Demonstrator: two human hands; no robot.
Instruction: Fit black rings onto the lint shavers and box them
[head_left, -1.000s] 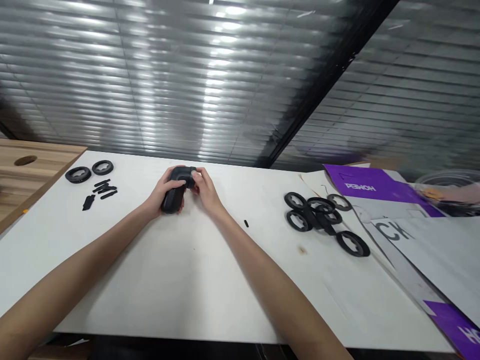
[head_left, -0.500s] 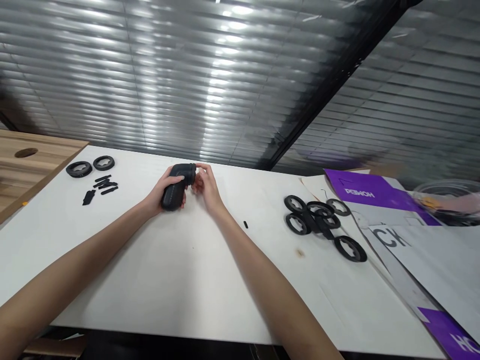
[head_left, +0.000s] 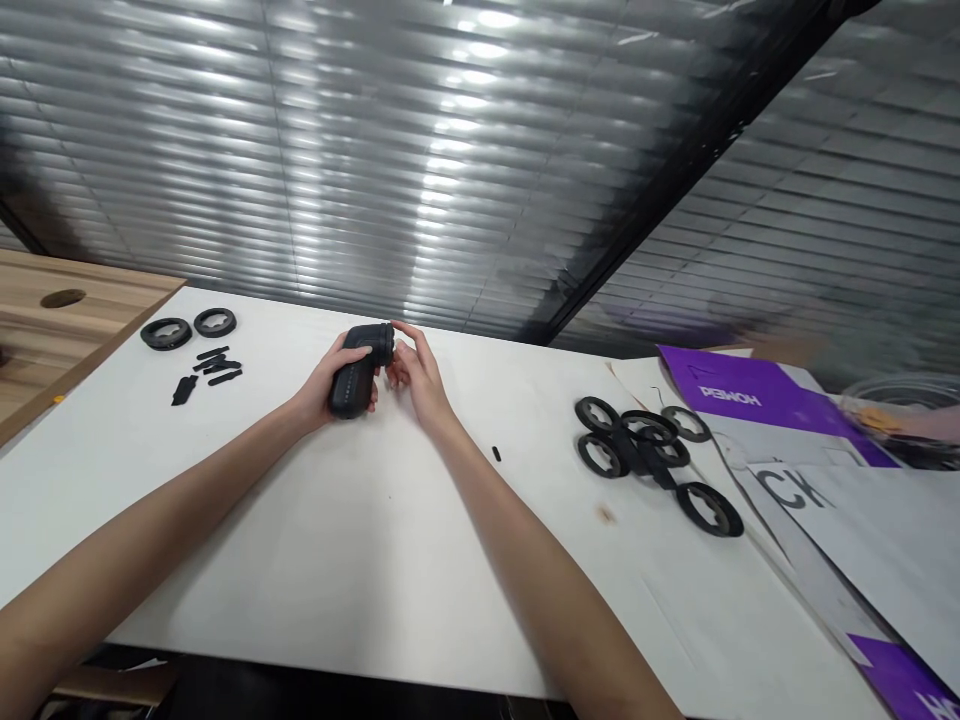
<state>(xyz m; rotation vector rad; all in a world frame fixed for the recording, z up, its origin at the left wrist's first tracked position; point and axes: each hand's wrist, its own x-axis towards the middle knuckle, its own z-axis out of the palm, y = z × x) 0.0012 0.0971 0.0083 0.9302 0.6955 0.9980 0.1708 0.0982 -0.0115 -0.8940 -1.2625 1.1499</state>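
My left hand (head_left: 321, 392) is wrapped round the body of a black, pistol-shaped handheld device (head_left: 351, 388), with its thumb across the upper side. The device is held above the white table, its round ribbed head pointing right. At that head is my right hand (head_left: 421, 378), its index finger stretched to the top rim and the other fingers curled around the front. The face of the head is hidden, so I cannot make out whether a small part is between these fingers. A small black strip (head_left: 496, 454) lies right of my right forearm.
Two black rings (head_left: 166, 334) and several flat black pieces (head_left: 217, 365) lie at the left. More black rings (head_left: 709, 510) are heaped at the right, beside purple-and-white packaging (head_left: 731, 385). A wooden board (head_left: 112, 300) borders the table's left side; slatted blinds (head_left: 337, 150) stand behind.
The whole view has shifted slightly, with the table things now a little further right. Both hands keep nearly the same hold at the device; my right fingers have moved very little.
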